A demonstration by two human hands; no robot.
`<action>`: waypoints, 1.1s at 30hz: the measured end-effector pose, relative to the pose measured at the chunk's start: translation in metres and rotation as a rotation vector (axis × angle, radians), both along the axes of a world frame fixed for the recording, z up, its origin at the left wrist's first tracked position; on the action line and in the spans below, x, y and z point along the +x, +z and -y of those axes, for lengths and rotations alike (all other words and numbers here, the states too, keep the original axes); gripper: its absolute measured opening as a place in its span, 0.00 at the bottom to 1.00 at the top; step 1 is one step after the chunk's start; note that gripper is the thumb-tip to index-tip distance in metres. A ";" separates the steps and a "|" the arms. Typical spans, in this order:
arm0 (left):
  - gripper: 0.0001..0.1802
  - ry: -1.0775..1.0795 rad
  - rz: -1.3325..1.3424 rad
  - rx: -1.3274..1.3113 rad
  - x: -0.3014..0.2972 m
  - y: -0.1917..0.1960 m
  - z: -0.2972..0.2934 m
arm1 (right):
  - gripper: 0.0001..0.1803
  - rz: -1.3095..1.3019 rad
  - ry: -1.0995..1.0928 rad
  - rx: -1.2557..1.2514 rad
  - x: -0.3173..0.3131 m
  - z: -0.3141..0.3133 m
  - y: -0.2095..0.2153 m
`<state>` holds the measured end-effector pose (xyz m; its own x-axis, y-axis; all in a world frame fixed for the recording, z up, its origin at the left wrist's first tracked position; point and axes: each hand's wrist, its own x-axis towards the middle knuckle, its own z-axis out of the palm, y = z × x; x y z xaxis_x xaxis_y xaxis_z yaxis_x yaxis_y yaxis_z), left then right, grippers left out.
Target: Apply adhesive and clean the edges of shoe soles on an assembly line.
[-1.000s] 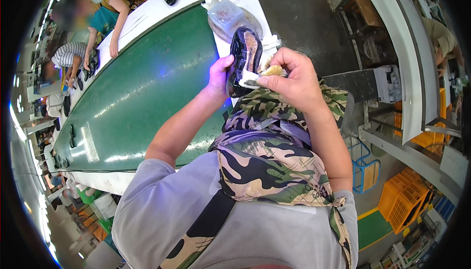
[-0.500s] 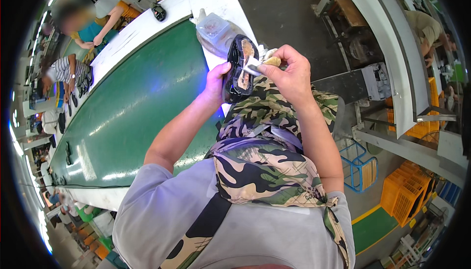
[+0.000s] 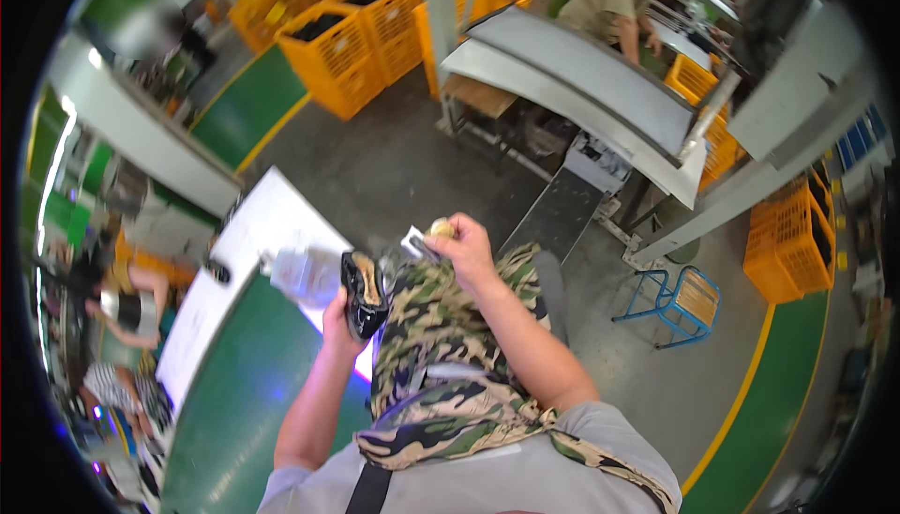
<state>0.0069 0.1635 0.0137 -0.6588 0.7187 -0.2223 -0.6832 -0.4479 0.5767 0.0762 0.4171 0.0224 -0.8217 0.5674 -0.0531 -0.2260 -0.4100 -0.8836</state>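
A glossy black shoe (image 3: 364,295) with a tan area facing up is gripped at its near left side by my left hand (image 3: 341,319), above the table's corner. To the right of it and apart from it, my right hand (image 3: 465,250) pinches a small white piece (image 3: 414,242) with a dark patch. A yellowish wad (image 3: 441,227) is also between those fingers; I cannot make out its material. Just beyond the shoe, a translucent plastic container (image 3: 307,275) stands on the white tabletop (image 3: 272,219).
The green belt (image 3: 272,364) runs along the table at my left, where co-workers (image 3: 141,303) sit. Another dark shoe (image 3: 217,270) lies on the table's far side. Orange crates (image 3: 337,55) stand ahead, a blue-framed stool (image 3: 689,303) to the right. A person works behind a slanted panel (image 3: 591,69).
My view has swung to the right. The right hand has drawn away from the shoe with the white piece and the yellowish wad; the left hand still holds the shoe.
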 end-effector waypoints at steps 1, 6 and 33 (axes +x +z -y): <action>0.32 0.033 0.027 -0.129 0.000 0.005 -0.015 | 0.11 0.004 -0.034 -0.105 0.005 -0.014 -0.019; 0.27 -0.143 -0.077 -0.132 -0.023 0.027 -0.087 | 0.08 0.039 -0.173 -0.557 0.033 -0.056 -0.109; 0.18 -0.443 -0.730 -0.583 -0.077 0.095 -0.677 | 0.09 -0.029 -0.245 -0.740 0.009 -0.142 -0.196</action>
